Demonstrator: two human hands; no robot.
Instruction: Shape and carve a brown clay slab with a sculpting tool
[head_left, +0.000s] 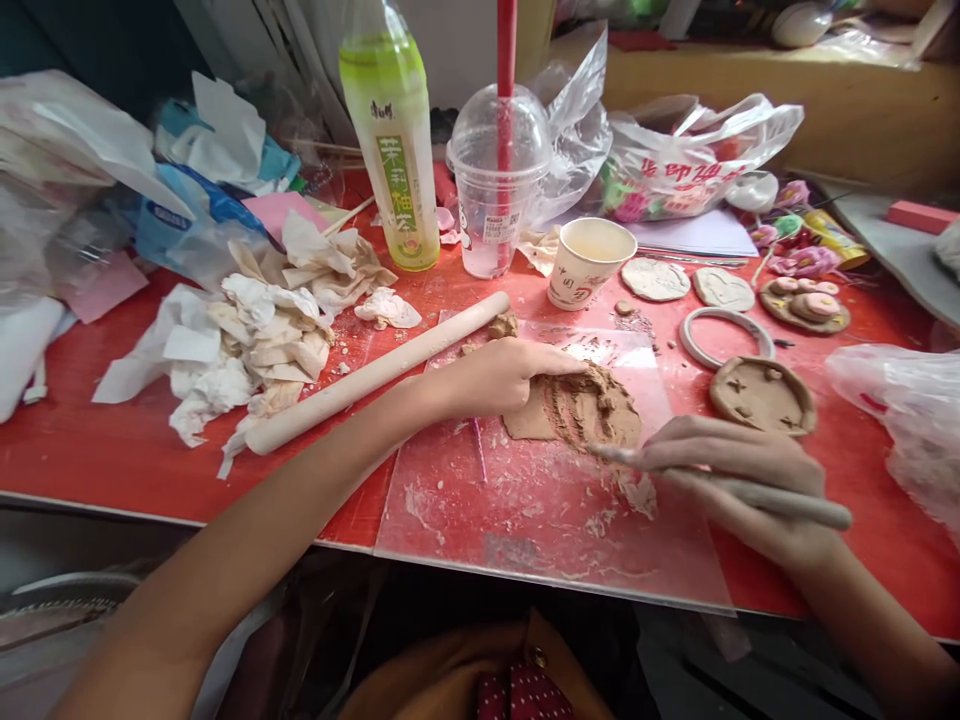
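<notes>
A flattened brown clay slab [529,412] with a rough, scored surface lies on a clear plastic sheet [465,530]. My left hand [495,375] reaches in from the left, index finger stretched onto the slab's upper edge and the other fingers curled. It holds nothing that I can see. In my right hand [739,480] is a clay modelling tool [787,500] with a thick grey handle. The tool's narrow tip touches or hovers at the slab's lower right edge; I cannot tell which. A wooden rolling pin [382,370] lies diagonally behind my left forearm.
Behind the sheet stand a paper cup [589,265], a plastic cup [487,215] with a red straw and a tea bottle [390,160]. Crumpled tissues [255,340] pile up at left. On the right are a tape roll [694,345], a round clay dish [761,395] and plastic bags.
</notes>
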